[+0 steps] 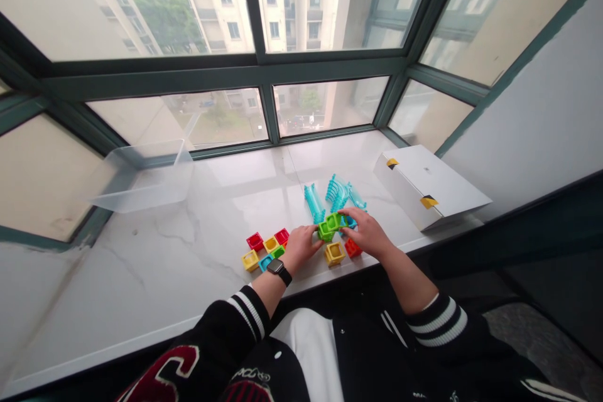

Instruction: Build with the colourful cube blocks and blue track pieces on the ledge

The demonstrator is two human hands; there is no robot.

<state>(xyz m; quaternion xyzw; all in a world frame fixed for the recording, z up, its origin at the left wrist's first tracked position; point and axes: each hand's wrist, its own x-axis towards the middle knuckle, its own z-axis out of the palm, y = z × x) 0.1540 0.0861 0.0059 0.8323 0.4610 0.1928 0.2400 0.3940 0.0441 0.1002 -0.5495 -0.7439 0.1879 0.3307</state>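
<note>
Green toy blocks [331, 223] sit between my two hands, above the marble-look sill. My left hand [303, 245] grips their left side, fingers closed, with a watch on that wrist. From the other side my right hand [365, 230] pinches the right end of the same green blocks. Just below them stands a yellow block [334, 254], and a red block [353, 247] lies under my right hand. A blue block [348, 222] shows partly behind my right fingers. Left of my left hand is a cluster of blocks, including a red one [255, 241] and a yellow one [250, 260].
Clear turquoise track pieces [315, 202] lie behind my hands. A see-through plastic bin [146, 179] stands at the left by the window. At the right is a white box [433, 182] with yellow-and-black tape. The sill's front edge runs close to my body.
</note>
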